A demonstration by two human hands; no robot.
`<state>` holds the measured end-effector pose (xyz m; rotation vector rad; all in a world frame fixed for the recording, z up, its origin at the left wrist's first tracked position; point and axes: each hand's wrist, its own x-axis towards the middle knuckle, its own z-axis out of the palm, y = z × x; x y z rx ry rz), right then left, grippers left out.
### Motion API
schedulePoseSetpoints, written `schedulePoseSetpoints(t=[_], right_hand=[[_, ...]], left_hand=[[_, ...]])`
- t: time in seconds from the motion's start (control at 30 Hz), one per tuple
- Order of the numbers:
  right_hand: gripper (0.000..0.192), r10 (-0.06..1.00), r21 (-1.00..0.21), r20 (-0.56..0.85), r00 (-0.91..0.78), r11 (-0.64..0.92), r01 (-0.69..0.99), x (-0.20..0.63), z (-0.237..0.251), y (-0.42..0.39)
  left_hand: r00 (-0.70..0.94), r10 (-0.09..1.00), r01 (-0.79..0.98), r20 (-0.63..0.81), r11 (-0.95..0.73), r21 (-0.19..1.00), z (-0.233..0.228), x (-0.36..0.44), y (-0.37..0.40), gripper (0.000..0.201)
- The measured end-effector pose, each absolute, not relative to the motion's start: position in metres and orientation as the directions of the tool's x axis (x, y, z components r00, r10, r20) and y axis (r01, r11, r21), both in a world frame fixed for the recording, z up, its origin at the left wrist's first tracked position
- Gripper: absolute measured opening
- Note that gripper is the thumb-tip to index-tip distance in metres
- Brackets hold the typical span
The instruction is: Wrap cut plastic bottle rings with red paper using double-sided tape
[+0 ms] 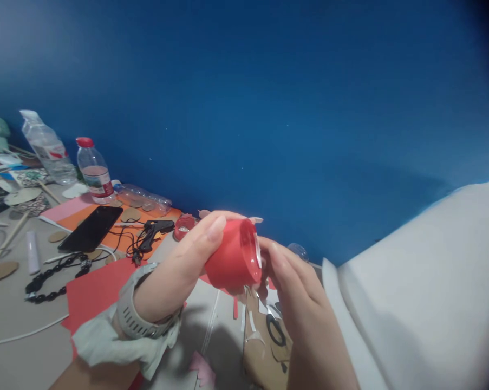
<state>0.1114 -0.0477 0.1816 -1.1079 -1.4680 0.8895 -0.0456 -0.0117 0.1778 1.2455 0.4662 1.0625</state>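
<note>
My left hand (197,244), with a grey watch (141,303) and a pale scrunchie (120,341) at the wrist, is wrapped round a red paper cylinder (230,260). The cylinder lies on its side in the air, its open end turned right. A white strip (258,249) shows along the rim. At that end my right hand (299,281) has its fingers curled against the rim, their tips partly hidden. Beneath, scissors (274,329) with black handles lie on brown cardboard (264,357) among paper scraps.
A black glue gun (155,233) and a phone (92,228) lie on orange paper at left. Two upright bottles, one red-capped (93,173), stand behind. Red paper (93,292) and a black bead bracelet (57,279) lie nearer. A blue wall (244,108) closes the back.
</note>
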Motion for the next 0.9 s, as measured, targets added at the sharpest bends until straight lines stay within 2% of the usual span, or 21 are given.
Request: schedulePoseSetpoints(t=[0.1,0.2,0.4,0.5,0.6,0.7,0.8,0.9], right_hand=[[0.025,0.959,-0.955,0.281,0.044,0.274,0.112,0.105,0.184,-0.054],[0.023,0.956,-0.954,0.275,0.104,0.258,0.153,0.101,0.189,-0.057],[0.024,0.975,-0.957,0.200,-0.093,0.215,0.195,0.111,0.192,-0.052],[0.027,0.980,-0.975,0.183,-0.083,0.192,0.113,0.113,0.188,-0.052],[0.028,0.985,-0.984,0.169,-0.038,0.171,0.052,0.111,0.186,-0.053],[0.030,0.985,-0.981,0.171,-0.002,0.171,0.091,0.111,0.187,-0.052],[0.031,0.982,-0.975,0.189,-0.027,0.191,0.113,0.112,0.188,-0.052],[0.028,0.994,-0.993,0.113,-0.013,0.113,0.037,0.113,0.188,-0.054]], left_hand=[[0.434,0.835,-0.400,0.338,-0.158,0.903,0.176,-0.050,-0.013,0.039],[0.434,0.808,-0.328,0.399,-0.271,0.905,0.178,-0.053,-0.017,0.035],[0.451,0.698,-0.288,0.555,-0.475,0.831,0.176,-0.051,-0.021,0.037],[0.431,0.637,-0.298,0.638,-0.567,0.768,0.173,-0.049,-0.018,0.039],[0.419,0.595,-0.324,0.686,-0.607,0.725,0.171,-0.046,-0.015,0.040],[0.403,0.579,-0.321,0.709,-0.636,0.702,0.169,-0.045,-0.014,0.042],[0.389,0.596,-0.326,0.703,-0.625,0.710,0.167,-0.043,-0.014,0.040],[0.371,0.626,-0.382,0.686,-0.570,0.727,0.166,-0.041,-0.014,0.038]])
